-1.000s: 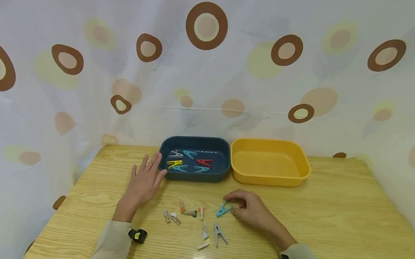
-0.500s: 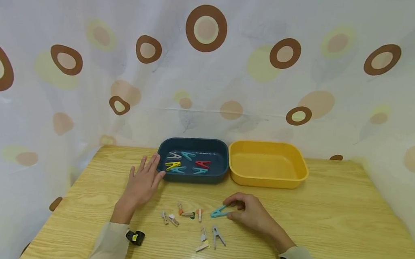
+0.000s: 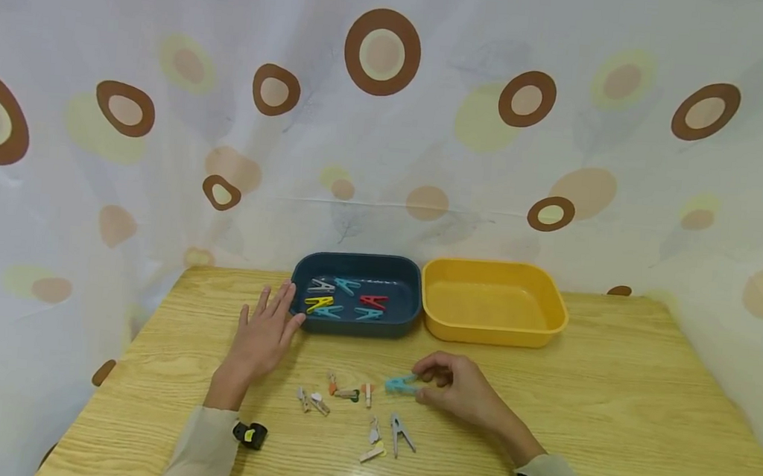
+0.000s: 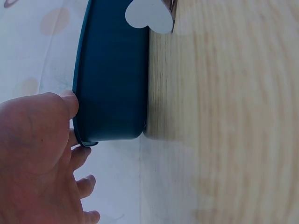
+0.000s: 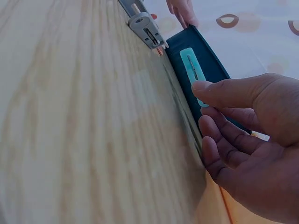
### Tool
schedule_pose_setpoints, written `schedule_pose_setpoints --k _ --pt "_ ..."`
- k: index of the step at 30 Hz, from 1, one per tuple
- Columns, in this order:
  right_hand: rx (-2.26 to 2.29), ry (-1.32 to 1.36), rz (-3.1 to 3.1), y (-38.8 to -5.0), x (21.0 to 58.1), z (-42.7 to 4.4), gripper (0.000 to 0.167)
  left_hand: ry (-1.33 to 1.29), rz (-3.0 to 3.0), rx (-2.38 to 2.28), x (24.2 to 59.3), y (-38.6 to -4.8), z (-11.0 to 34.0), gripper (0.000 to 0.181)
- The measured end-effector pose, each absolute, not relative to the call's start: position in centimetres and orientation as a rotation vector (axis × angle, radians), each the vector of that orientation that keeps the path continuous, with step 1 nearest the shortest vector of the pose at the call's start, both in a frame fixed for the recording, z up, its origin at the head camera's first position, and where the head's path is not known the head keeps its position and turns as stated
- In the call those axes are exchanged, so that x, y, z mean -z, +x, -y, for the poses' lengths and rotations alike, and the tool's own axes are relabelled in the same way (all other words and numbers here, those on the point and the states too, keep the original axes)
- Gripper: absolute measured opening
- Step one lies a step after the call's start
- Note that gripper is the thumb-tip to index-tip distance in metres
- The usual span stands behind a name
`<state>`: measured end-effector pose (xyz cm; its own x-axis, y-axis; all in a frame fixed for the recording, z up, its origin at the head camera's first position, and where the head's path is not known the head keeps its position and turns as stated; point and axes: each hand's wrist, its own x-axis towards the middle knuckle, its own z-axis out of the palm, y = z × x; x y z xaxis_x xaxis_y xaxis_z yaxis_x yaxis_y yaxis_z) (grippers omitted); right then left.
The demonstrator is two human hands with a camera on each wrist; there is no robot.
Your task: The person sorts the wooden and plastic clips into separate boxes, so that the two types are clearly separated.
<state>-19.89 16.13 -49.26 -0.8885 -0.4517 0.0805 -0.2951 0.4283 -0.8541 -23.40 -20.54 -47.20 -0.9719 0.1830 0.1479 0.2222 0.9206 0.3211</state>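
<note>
While the head view shows your right hand [image 3: 457,386] from above, pinching a turquoise clothespin [image 3: 399,385] between thumb and forefinger, it does not settle whether the clothespin touches the worktop [image 3: 610,405]. It lies over the near side of the tubs, its two arms toward your fingers and its other end pointing left. The right wrist view adds its narrow edge, with a metal spring in the slot and your thumb tip pressed to one end; behind it in that line of sight stands the blue tub [image 3: 354,327].

Your left hand [image 3: 262,341] has its fingers extended and apart at the tub's left end. From overhead you see only the back of this hand; the left wrist view shows the thumb tip against the tub's rim and the palm side of your fingers. That view also catches a white heart [image 4: 149,16] close to the tub wall.

Only the head view discloses the tub's contents: a yellow clothespin [image 3: 319,305], a red clothespin [image 3: 373,301], a pale grey one and three turquoise ones. Beside it stands the yellow tub [image 3: 491,335]. Nearer you lie small wooden clips [image 3: 346,394] and a grey clothespin [image 3: 400,434], whose end face the right wrist view shows.
</note>
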Motion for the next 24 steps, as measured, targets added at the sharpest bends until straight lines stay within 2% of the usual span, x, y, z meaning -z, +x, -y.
schedule_pose_setpoints --k 12,24 --pt "1.596 -0.74 -2.616 -19.5 47.7 -14.5 0.025 -0.321 2.968 0.533 47.1 -23.3 20.6 0.066" --pt "1.642 -0.741 -2.703 -20.7 45.8 -11.9 0.027 -0.329 2.956 0.519 47.1 -23.2 20.6 0.066"
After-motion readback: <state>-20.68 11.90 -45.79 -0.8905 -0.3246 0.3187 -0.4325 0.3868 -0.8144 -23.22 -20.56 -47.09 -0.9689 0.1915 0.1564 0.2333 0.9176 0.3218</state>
